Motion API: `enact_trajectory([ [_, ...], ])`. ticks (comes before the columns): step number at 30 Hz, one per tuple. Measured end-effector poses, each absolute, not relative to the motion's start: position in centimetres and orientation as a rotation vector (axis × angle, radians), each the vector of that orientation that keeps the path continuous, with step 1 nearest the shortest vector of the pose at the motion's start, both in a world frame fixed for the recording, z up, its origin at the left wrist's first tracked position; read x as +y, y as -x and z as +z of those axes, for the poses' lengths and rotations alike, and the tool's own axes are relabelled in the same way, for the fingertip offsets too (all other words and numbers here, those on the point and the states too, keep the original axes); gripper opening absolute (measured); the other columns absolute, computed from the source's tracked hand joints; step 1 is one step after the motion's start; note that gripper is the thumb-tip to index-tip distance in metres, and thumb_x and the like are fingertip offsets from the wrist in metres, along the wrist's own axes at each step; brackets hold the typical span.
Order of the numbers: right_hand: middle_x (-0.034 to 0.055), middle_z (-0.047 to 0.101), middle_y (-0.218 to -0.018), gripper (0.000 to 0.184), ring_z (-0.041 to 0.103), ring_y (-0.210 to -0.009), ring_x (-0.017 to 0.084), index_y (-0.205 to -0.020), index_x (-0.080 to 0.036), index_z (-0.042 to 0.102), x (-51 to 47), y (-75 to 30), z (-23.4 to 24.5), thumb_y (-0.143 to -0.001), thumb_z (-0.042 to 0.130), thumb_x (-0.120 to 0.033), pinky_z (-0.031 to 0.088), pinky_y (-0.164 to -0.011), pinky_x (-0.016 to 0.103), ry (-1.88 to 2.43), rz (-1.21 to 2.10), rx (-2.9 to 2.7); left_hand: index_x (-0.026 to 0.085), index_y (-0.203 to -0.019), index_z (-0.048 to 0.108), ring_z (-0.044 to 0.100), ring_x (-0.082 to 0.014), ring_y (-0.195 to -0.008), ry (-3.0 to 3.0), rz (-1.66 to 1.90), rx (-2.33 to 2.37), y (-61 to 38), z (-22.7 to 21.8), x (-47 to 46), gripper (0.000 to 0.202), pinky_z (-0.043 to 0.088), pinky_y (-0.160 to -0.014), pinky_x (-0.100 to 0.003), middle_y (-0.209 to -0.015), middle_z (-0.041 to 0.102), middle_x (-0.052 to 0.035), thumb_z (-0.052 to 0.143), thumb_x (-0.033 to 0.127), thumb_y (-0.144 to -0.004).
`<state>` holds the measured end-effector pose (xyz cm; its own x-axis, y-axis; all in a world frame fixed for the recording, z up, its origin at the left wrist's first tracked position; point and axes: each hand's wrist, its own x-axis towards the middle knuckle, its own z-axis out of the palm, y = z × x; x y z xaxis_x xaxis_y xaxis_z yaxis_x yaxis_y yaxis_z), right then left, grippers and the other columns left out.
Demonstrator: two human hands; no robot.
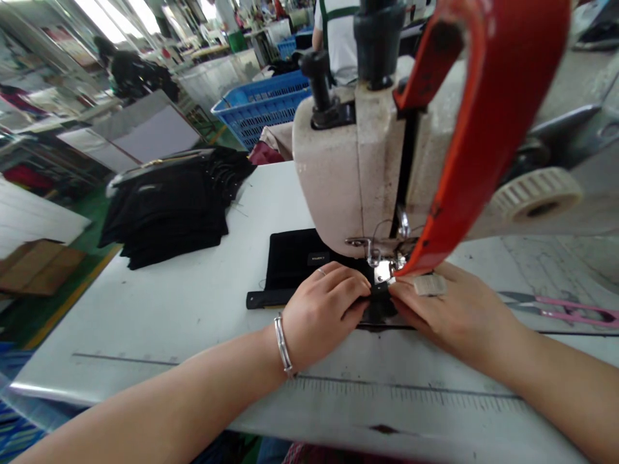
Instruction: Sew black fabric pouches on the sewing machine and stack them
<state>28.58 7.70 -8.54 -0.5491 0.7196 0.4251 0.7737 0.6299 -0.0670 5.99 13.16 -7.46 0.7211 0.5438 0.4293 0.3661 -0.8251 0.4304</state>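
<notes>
A black fabric piece with a small label lies flat on the white table under a cream sewing machine. My left hand, with a ring and a silver bracelet at the wrist, presses on the fabric just left of the presser foot. My right hand presses on the fabric's edge just right of the foot, fingertips almost meeting the left ones. A small white tag rests on the right hand's fingers. An orange strap hangs from the machine in front of the needle area.
A stack of black garments sits at the table's left. Pink-handled thread snips lie to the right. A blue crate stands behind the table, and a person in a white shirt is beyond it. A ruler scale runs along the table's near edge.
</notes>
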Motion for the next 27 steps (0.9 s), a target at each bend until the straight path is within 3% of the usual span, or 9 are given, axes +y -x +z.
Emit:
enact_trajectory([
  [5,0.0054,0.064,-0.083,0.015,0.055,-0.078,0.020,-0.085,-0.019,0.064,7.4,-28.7,-7.9,-0.093,0.052,-0.014,0.044,-0.072,0.035,1.219,-0.047,-2.352,0.016,-0.091,0.069,0.070,-0.0146,-0.095,-2.735,0.773,0.572,-5.9,-7.2,13.1,0.010,0.057,-0.093,-0.030,-0.101,0.076,-0.0030,0.061,0.014,-0.095],
  [11,0.0086,0.070,-0.107,0.016,0.063,-0.091,0.022,-0.108,-0.016,0.067,6.4,-28.1,-8.0,-0.097,0.056,-0.018,0.051,-0.078,0.036,1.170,0.081,-2.326,0.017,-0.097,0.072,0.069,-0.0160,-0.098,-2.718,0.820,0.564,-5.4,-7.3,13.0,0.017,0.057,-0.094,-0.032,-0.107,0.075,-0.0055,0.055,0.014,-0.098],
  [27,0.0070,0.073,-0.107,0.016,0.068,-0.086,0.023,-0.107,-0.018,0.068,7.3,-28.0,-9.1,-0.099,0.054,-0.021,0.052,-0.069,0.035,1.260,-0.121,-2.290,0.018,-0.093,0.075,0.071,-0.0165,-0.095,-2.647,0.771,0.535,-5.9,-8.3,15.5,0.015,0.056,-0.093,-0.032,-0.103,0.077,-0.0029,0.060,0.021,-0.097],
])
